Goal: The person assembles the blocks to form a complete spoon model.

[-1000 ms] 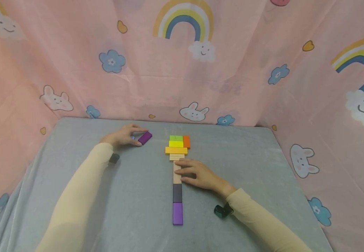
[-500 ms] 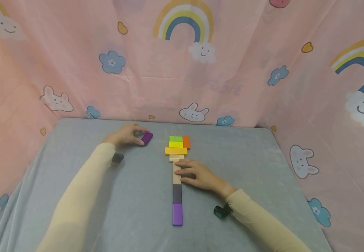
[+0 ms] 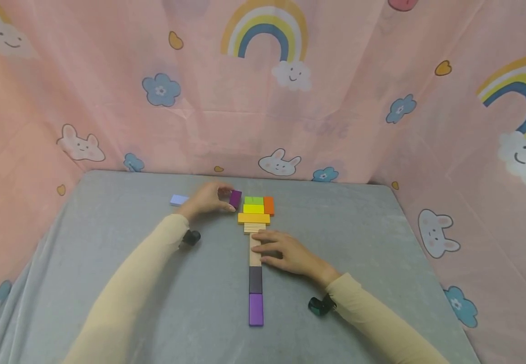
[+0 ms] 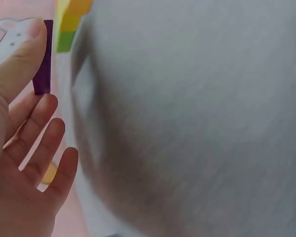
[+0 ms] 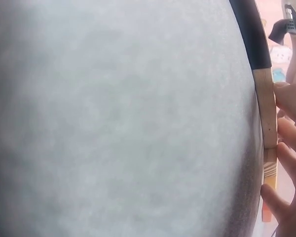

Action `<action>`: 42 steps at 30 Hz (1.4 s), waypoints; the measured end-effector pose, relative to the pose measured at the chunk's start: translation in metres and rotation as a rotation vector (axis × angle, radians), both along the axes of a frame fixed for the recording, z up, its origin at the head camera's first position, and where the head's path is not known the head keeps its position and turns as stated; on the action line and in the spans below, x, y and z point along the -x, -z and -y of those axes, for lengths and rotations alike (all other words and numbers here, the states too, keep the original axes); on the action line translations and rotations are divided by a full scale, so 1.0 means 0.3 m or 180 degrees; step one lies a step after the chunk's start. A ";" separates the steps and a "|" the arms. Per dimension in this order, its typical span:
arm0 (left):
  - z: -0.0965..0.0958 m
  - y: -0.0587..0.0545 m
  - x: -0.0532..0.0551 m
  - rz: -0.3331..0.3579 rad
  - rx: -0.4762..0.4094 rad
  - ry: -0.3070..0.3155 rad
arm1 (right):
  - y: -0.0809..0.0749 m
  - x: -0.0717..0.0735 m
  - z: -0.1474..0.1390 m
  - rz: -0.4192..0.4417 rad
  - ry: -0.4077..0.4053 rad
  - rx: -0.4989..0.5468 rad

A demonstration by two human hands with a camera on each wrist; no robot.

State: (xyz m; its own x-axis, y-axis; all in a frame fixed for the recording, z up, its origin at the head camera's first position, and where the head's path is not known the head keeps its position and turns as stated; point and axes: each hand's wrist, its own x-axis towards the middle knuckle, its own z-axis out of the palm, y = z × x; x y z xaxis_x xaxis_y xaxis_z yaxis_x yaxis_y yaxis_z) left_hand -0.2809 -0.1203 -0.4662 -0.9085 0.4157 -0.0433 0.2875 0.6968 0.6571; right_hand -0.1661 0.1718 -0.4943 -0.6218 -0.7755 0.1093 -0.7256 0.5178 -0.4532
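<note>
Between thumb and fingertips, my left hand (image 3: pixel 206 198) pinches a dark purple block (image 3: pixel 235 200), just left of the lime green block (image 3: pixel 253 200) and the yellow block (image 3: pixel 253 209). The left wrist view shows the purple block (image 4: pixel 43 61) held at its two ends. My right hand (image 3: pixel 292 253) rests its fingers on a plain wooden block (image 3: pixel 255 257) in the middle of the row. An orange block (image 3: pixel 269 205) stands right of the yellow one. Below them come an amber block (image 3: pixel 253 218) laid crosswise and a ridged pale wooden piece (image 3: pixel 254 228).
A dark grey block (image 3: pixel 255 279) and a violet block (image 3: pixel 255 309) continue the row toward me. A light blue block (image 3: pixel 179 200) lies left of my left hand. Grey cloth (image 3: pixel 358 242) covers the table, with a pink printed curtain (image 3: pixel 335 101) behind it.
My left hand has moved right with the dark purple block, close to the lime and yellow blocks. The light blue block has come into view behind it. My right hand stays put.
</note>
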 end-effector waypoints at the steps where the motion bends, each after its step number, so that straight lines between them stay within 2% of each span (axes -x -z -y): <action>1: -0.007 0.007 -0.003 0.0026 -0.0015 -0.0030 | -0.001 0.000 0.000 -0.0002 0.0002 -0.0005; 7: -0.032 0.036 -0.012 0.0239 -0.0102 -0.0262 | -0.003 -0.001 0.002 -0.0023 0.0002 -0.0013; 13: -0.042 0.044 -0.015 0.0267 -0.0082 -0.0350 | 0.000 0.000 0.002 -0.0004 0.0021 -0.0017; 37: -0.053 0.063 -0.015 0.0126 -0.0018 -0.0275 | 0.005 0.001 -0.002 0.0021 0.0037 -0.0026; 42: -0.043 0.072 -0.013 0.0115 -0.0104 -0.0248 | 0.003 0.000 -0.002 0.0022 0.0044 -0.0020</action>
State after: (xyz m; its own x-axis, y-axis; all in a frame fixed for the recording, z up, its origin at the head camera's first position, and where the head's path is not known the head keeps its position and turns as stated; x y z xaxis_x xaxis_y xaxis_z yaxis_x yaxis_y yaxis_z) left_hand -0.2771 -0.1074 -0.4879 -0.9362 0.3455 -0.0642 0.2089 0.6941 0.6889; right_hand -0.1661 0.1725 -0.4951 -0.6331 -0.7675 0.1001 -0.7152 0.5307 -0.4548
